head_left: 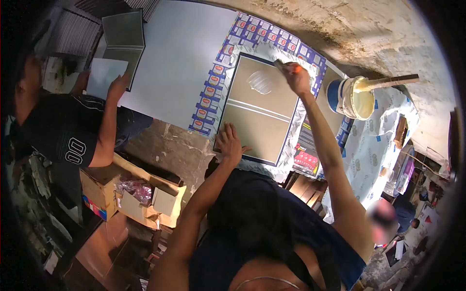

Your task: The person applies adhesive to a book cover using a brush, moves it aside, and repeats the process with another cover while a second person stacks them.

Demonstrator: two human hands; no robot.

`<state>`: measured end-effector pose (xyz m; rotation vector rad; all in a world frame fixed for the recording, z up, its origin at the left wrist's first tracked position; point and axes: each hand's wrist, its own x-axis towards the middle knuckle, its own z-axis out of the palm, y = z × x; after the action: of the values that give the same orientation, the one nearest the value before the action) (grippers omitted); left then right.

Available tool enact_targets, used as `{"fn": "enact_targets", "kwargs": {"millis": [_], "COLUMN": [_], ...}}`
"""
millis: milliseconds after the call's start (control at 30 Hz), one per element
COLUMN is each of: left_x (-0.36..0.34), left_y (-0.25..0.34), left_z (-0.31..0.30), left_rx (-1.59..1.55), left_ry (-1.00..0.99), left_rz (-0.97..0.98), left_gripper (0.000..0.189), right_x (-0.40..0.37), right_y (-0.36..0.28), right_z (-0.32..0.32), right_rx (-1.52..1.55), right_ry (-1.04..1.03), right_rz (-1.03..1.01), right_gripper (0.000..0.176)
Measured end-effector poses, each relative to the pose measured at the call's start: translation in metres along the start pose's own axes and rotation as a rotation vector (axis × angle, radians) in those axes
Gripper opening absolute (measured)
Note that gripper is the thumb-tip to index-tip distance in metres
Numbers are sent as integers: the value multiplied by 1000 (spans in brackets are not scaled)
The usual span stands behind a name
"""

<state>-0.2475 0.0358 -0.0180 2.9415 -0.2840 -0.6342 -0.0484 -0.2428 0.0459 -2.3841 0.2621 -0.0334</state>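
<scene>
A greyish-brown cover board [255, 128] with a dark border and two white lines across its middle lies in front of me. My left hand [230, 144] rests flat on its lower left part, fingers spread. Near the top right corner, my right hand [297, 80] is closed round a small flat tool [280, 64] with an orange part; its exact kind I cannot tell. A streaky white smear of paste [260, 82] sits on the upper half of the board. Paste-marked paper [302, 127] shows around the board's edges.
A bucket [361, 104] of pale paste with a wooden stick [391, 82] stands at right. A large white sheet [177, 63] covers the table's left side. There, another person [73, 126] holds a white sheet [107, 75] by an open cover [124, 36]. Below is a cardboard box [104, 186].
</scene>
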Motion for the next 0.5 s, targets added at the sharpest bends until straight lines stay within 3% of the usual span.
{"fn": "enact_targets", "kwargs": {"millis": [33, 100, 133, 167, 233, 300, 367, 433, 500], "left_x": [0, 2, 2, 1, 1, 3, 4, 4, 6], "left_y": [0, -1, -3, -4, -8, -7, -10, -10, -10], "left_z": [-1, 0, 2, 7, 15, 19, 21, 19, 18], "left_rx": [15, -15, -28, -34, -38, -33, -55, -112, -122], "left_ry": [-12, 8, 15, 41, 92, 69, 59, 59, 76], "left_rz": [-9, 4, 7, 17, 41, 27, 19, 27, 26], "left_gripper": [125, 123, 122, 125, 130, 130, 129, 127, 127], "right_x": [2, -14, -22, -25, -48, -49, -24, 11, 24], "right_y": [6, -15, -19, -22, -42, -44, -2, 11, -36], "right_z": [-10, -21, -15, 4, 33, 62, 90, 84, 58], "right_rx": [35, 256, 280, 211, 397, 226, -176, 64, -128], "right_ry": [89, 175, 100, 65, -253, -559, -457, -400, -266], "right_rz": [-128, -192, -200, -413, -114, -293, -774, -414, -388], "right_gripper": [15, 14, 14, 19, 24, 28, 25, 19, 19]}}
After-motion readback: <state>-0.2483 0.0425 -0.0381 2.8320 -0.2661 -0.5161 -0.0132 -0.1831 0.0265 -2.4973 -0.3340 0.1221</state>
